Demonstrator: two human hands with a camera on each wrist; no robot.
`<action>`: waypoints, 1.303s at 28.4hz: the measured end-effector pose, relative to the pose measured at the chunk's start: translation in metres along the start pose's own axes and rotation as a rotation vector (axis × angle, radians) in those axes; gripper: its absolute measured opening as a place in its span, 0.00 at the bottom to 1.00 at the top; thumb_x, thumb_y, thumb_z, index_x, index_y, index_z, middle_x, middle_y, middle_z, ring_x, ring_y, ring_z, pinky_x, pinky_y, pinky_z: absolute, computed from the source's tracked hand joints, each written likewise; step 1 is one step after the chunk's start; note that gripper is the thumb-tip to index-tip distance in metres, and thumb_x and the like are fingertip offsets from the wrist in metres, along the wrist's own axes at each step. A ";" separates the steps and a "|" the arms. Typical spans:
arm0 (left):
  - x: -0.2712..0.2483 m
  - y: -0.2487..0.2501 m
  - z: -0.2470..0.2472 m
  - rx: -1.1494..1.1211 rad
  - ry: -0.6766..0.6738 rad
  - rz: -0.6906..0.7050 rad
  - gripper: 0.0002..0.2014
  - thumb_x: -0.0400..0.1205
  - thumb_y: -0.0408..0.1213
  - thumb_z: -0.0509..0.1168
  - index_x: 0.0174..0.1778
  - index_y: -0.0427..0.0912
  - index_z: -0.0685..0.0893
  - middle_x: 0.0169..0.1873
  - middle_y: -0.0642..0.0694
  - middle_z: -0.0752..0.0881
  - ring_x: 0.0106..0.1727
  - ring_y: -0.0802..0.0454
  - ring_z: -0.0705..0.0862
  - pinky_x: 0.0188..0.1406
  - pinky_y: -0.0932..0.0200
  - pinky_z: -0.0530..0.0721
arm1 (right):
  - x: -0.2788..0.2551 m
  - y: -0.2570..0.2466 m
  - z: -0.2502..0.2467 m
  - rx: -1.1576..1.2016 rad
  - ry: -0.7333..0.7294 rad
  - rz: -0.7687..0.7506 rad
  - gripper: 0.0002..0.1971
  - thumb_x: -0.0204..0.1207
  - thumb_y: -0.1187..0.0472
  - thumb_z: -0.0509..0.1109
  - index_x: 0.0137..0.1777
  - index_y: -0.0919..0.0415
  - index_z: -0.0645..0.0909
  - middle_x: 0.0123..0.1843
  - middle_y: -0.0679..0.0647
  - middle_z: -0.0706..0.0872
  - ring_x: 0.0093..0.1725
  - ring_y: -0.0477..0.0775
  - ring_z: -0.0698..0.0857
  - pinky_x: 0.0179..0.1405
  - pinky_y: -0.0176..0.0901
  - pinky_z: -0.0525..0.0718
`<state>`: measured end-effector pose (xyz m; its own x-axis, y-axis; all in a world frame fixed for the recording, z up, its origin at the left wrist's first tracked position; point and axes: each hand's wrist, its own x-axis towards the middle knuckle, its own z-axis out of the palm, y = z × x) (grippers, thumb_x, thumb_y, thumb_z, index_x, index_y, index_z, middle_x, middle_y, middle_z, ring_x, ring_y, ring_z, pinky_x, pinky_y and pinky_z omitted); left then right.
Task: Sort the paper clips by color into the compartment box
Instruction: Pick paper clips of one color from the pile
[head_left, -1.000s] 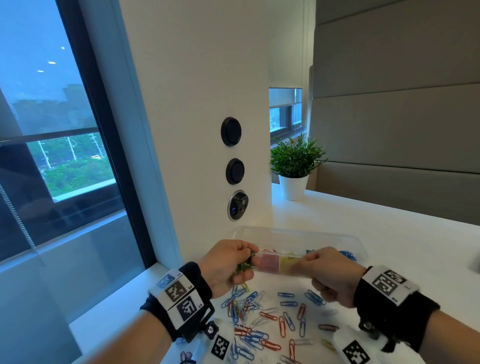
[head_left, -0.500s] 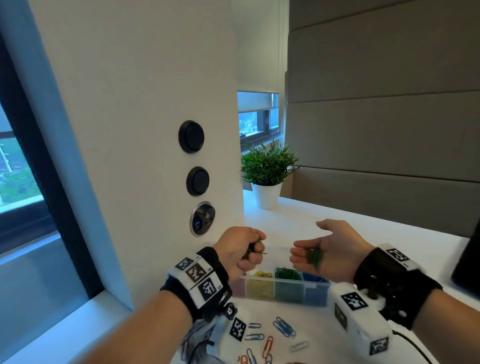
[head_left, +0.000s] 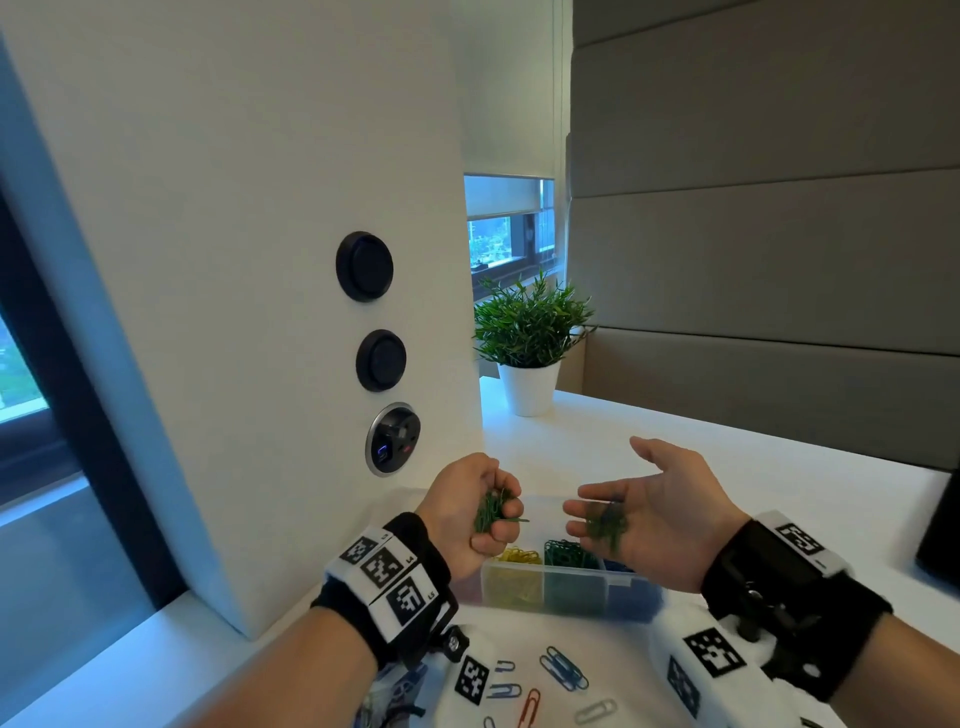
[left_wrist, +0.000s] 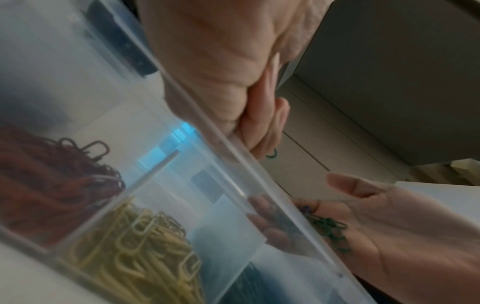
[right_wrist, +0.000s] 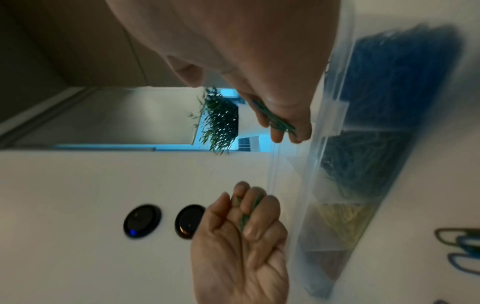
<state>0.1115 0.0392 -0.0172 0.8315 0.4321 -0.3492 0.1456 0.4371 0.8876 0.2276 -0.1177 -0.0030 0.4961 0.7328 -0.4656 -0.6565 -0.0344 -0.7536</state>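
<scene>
**Green clips in both hands above the box**

Compared with half a second ago, the hands sit almost where they were, both raised over the clear plastic compartment box (head_left: 545, 587). The left hand (head_left: 475, 514) is curled into a fist around a bunch of green paper clips (head_left: 491, 512), more of which now poke out between the fingers than before. The right hand (head_left: 654, 519) lies palm-up with fingers straight and apart, a loose heap of green clips (head_left: 605, 525) resting on the palm as before. Below, the box stands on the white table (head_left: 779, 467), with yellow clips (head_left: 517, 558), green clips and blue ones in neighbouring compartments, and red clips (left_wrist: 52, 174) beside the yellow. Loose blue, red and pale paper clips (head_left: 563, 667) lie scattered on the table nearer the person.
</scene>
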 end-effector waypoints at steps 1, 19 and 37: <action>0.000 0.000 0.000 0.002 0.005 -0.002 0.15 0.85 0.40 0.49 0.36 0.39 0.72 0.25 0.44 0.71 0.18 0.54 0.64 0.10 0.68 0.55 | 0.001 0.002 0.004 -0.044 0.010 -0.020 0.34 0.82 0.41 0.55 0.67 0.76 0.72 0.59 0.70 0.78 0.53 0.65 0.76 0.56 0.54 0.75; 0.016 0.006 0.059 0.415 0.133 -0.135 0.21 0.88 0.51 0.50 0.45 0.36 0.76 0.33 0.41 0.76 0.29 0.51 0.74 0.20 0.66 0.76 | 0.010 0.024 -0.030 -1.702 0.122 -0.565 0.15 0.83 0.67 0.55 0.68 0.63 0.70 0.68 0.55 0.74 0.66 0.54 0.70 0.71 0.41 0.69; 0.004 0.013 0.066 0.642 0.062 -0.088 0.07 0.88 0.30 0.54 0.53 0.31 0.76 0.44 0.37 0.78 0.48 0.40 0.84 0.47 0.50 0.90 | 0.015 0.028 -0.034 -1.833 0.125 -0.556 0.25 0.86 0.62 0.51 0.83 0.61 0.55 0.82 0.54 0.61 0.79 0.56 0.60 0.80 0.43 0.55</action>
<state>0.1521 -0.0058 0.0125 0.7720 0.4692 -0.4288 0.5196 -0.0772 0.8509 0.2357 -0.1308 -0.0472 0.4945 0.8692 0.0010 0.8388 -0.4769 -0.2625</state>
